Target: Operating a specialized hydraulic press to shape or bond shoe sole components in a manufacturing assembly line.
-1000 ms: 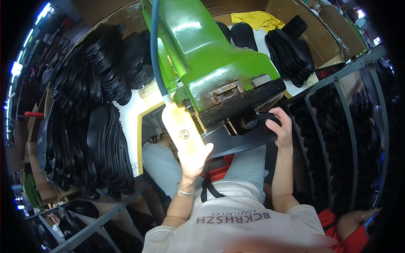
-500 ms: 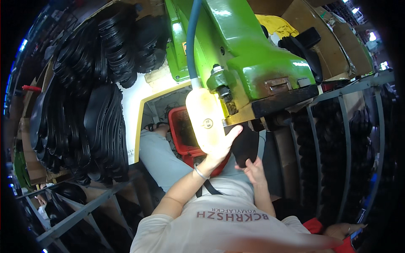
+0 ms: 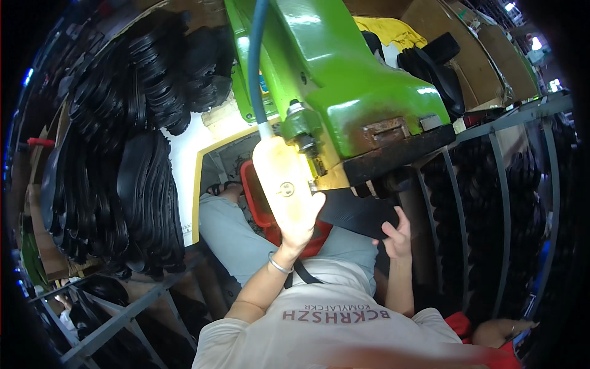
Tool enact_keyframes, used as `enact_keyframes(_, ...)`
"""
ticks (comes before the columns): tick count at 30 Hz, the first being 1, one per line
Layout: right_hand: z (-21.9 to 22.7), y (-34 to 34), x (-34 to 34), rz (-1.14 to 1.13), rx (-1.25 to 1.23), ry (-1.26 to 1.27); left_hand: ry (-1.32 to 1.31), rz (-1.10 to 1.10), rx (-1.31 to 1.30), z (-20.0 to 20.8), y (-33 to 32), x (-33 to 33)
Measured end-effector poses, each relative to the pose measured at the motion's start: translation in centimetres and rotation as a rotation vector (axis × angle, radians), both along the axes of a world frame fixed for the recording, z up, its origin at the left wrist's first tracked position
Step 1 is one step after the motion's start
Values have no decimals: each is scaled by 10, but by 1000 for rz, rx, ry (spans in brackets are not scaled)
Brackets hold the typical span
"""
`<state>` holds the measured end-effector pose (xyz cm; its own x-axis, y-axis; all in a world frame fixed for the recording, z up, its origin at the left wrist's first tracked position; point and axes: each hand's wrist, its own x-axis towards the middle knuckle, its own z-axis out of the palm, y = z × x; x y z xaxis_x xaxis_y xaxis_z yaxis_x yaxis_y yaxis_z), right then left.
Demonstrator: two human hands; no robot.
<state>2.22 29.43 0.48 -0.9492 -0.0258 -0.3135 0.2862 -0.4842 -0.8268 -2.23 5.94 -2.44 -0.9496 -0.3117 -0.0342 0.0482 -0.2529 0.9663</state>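
My left hand [image 3: 301, 218] grips the lower end of a cream-coloured lever paddle [image 3: 281, 175] that hangs from the green press machine [image 3: 344, 80]. A silver bracelet sits on that wrist. My right hand [image 3: 396, 232] holds a flat black sole piece [image 3: 356, 212] by its right edge, just under the machine's rusty dark head [image 3: 399, 154]. Both forearms rise from my white shirt at the bottom of the view.
Stacks of black soles [image 3: 123, 178] fill the rack on the left; more sit behind grey rack bars [image 3: 491, 203] on the right. A red bin [image 3: 261, 203] stands below the press. A blue hose [image 3: 257, 55] runs down it. Another person's hand [image 3: 501, 332] shows at lower right.
My right hand has dropped from the press bed and now holds the black piece lower, under the head. My left hand has stayed on the cream paddle. The view has tilted.
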Motion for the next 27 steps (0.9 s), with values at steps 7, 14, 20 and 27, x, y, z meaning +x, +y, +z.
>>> enact_keyframes(7, -19, -24, 25, -93, -137, -59, -4, -268, -770, 12, 8, -23)
enact_keyframes(14, 38, -12, -40, -115, 133, 106, 40, -123, -134, 23, -28, 5)
enact_keyframes(20, 50, -35, -88, 31, 243, 280, 171, -131, -93, 36, -66, 9)
enact_keyframes(27, 51, -92, -92, 158, 475, 568, -16, -79, 129, 28, -119, 40)
